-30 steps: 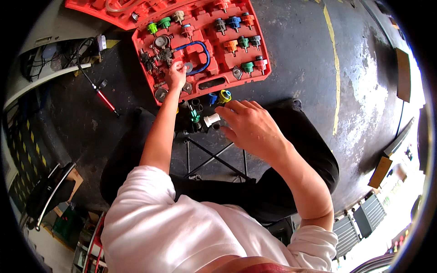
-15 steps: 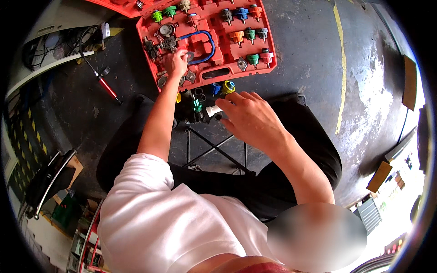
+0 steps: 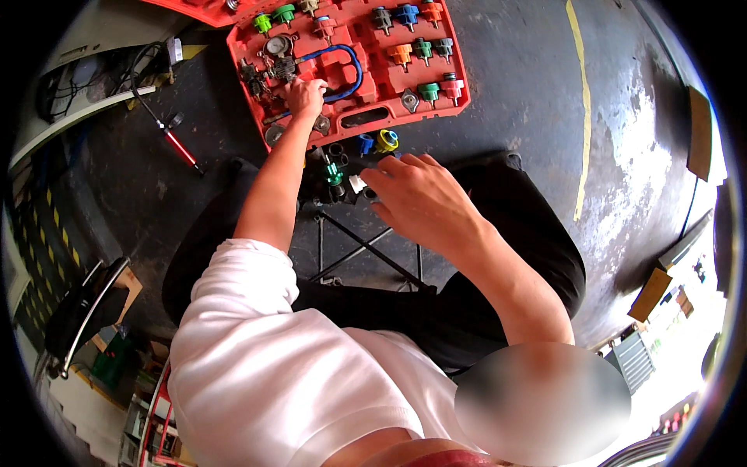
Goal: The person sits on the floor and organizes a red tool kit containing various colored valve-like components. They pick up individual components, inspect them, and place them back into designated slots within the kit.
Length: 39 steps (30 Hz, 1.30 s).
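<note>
My left hand [image 3: 306,99] reaches into a red molded case [image 3: 373,118], its fingers bent beside a blue hose [image 3: 359,70] and below a round gauge [image 3: 277,45] with a metal fitting. Whatever lies under those fingers is hidden. My right hand [image 3: 424,194] hovers palm down over my lap, thumb and fingers apart. Close to its fingertips is a white cylindrical piece [image 3: 357,184], partly covered by the hand. Left of that stands a green adapter [image 3: 334,175] among dark parts. A yellow cap [image 3: 387,141] and a blue cap [image 3: 365,144] lie just beyond.
Colored adapters, such as an orange one [image 3: 400,54] and a green one [image 3: 429,92], fill the case's slots. A red hand pump [image 3: 180,148] with a black hose lies on the floor at left. Crossed black metal legs [image 3: 362,247] stand between my knees.
The dark round piece at my left fingertips no longer shows, and that hand's fingers have shifted slightly. My right hand has moved a little left, covering more of the white piece.
</note>
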Available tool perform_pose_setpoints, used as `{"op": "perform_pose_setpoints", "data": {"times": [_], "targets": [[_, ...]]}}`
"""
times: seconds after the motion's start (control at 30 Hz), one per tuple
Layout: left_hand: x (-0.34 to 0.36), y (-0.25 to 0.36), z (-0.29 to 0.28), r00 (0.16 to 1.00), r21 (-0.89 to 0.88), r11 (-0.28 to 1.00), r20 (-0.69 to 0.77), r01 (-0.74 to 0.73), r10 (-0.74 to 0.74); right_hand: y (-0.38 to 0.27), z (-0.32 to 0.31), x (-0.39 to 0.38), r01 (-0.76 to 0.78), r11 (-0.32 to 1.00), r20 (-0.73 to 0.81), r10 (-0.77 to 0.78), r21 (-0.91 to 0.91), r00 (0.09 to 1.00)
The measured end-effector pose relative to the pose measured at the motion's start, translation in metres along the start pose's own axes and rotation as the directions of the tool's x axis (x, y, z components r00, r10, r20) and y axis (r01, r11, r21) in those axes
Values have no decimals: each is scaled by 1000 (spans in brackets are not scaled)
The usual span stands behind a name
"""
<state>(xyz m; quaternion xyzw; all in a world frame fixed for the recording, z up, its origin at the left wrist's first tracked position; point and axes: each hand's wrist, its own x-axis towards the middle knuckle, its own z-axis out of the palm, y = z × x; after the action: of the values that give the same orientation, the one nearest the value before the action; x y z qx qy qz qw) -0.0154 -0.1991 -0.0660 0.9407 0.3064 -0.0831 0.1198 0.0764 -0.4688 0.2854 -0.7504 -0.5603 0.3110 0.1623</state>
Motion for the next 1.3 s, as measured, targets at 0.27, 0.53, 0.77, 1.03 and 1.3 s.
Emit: {"op": "perform_pose_setpoints", "data": {"times": [0.27, 0.53, 0.77, 1.03, 1.3], "targets": [[-4, -1, 5, 997, 49, 997, -52, -59, 62, -1, -2, -3, -6, 1000, -2, 6, -1, 1000], [-17, 0, -7, 984, 85, 986, 123, -143, 132, 3, -2, -5, 47, 999, -71, -46, 14, 996], [-86, 13, -19, 971, -250, 968, -230, 10, -70, 2, -10, -5, -32, 999, 112, 33, -14, 993], [-173, 47, 15, 993, -290, 950, 28, 118, -114, 9, 24, -37, -33, 999, 184, 32, 5, 982], [-160, 113, 37, 989, -169, 975, 25, 146, -143, 17, 46, -61, -15, 998, 203, 4, 54, 979]]}}
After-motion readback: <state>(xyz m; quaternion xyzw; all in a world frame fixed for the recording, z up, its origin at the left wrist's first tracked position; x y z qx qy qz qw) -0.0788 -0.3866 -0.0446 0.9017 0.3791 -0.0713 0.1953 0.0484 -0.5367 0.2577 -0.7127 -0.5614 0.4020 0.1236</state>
